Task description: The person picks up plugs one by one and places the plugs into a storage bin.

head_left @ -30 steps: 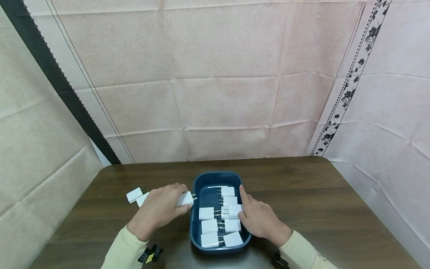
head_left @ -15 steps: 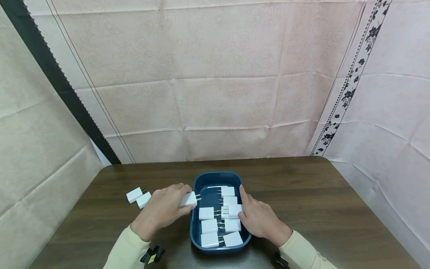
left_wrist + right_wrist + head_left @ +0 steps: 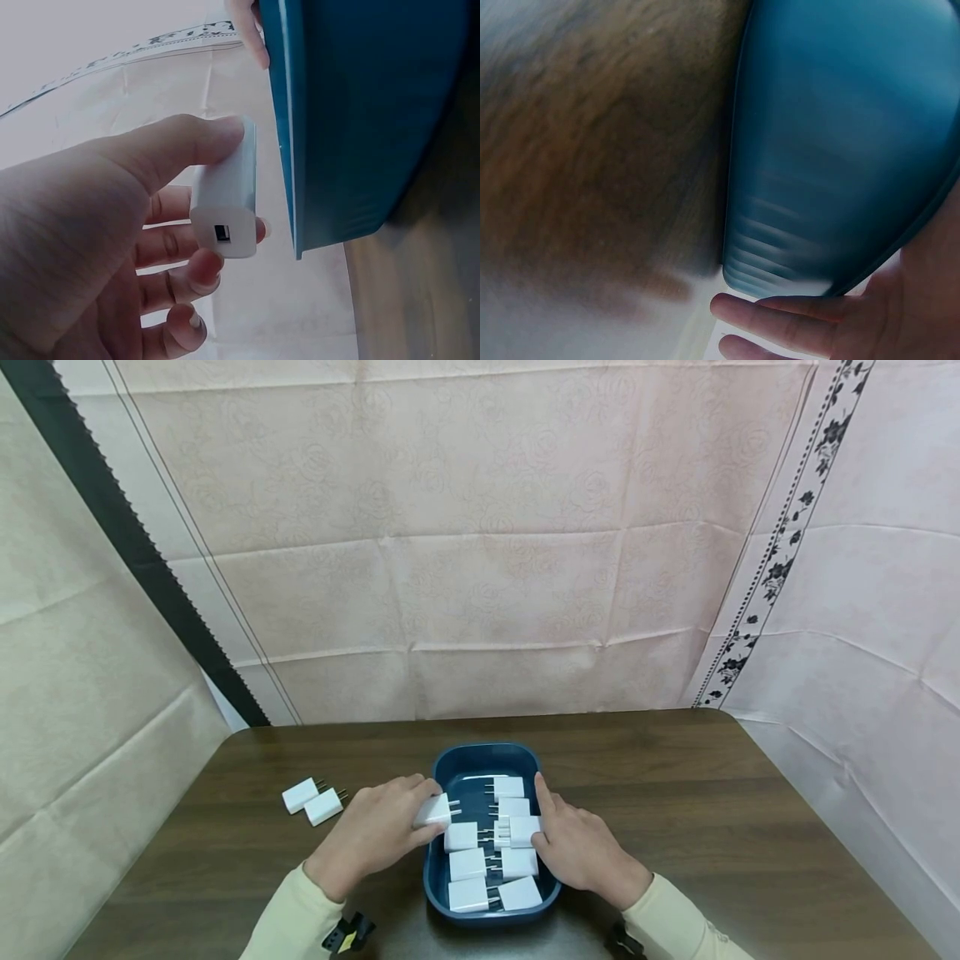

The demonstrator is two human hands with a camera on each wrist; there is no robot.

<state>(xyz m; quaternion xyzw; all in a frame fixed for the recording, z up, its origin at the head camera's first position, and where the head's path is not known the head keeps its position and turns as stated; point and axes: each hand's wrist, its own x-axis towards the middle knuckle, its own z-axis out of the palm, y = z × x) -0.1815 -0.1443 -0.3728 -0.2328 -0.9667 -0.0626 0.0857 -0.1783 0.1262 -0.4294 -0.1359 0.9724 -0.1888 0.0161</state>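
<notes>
My left hand (image 3: 382,827) pinches a white USB charger plug (image 3: 432,811) between thumb and fingers, prongs pointing right, over the left rim of a blue plastic tub (image 3: 491,919). In the left wrist view the USB port of the charger plug (image 3: 223,187) faces the camera, beside the tub's outer wall (image 3: 367,112). My right hand (image 3: 588,852) rests on the tub's right rim, index finger straight along it and thumb at the edge. Its other fingers (image 3: 780,324) extend outside the tub. Several white charger plugs (image 3: 468,864) lie inside in two rough columns, prongs mostly facing inward.
Two more white charger plugs (image 3: 323,807) lie on the brown wooden table (image 3: 660,777), left of the tub. A pale patterned cloth (image 3: 510,568) hangs behind the table, with more cloth at both sides.
My left hand has moved right with the charger plug, from beside the tub to over its left rim. The second plug on the table is now uncovered. My right hand stays put.
</notes>
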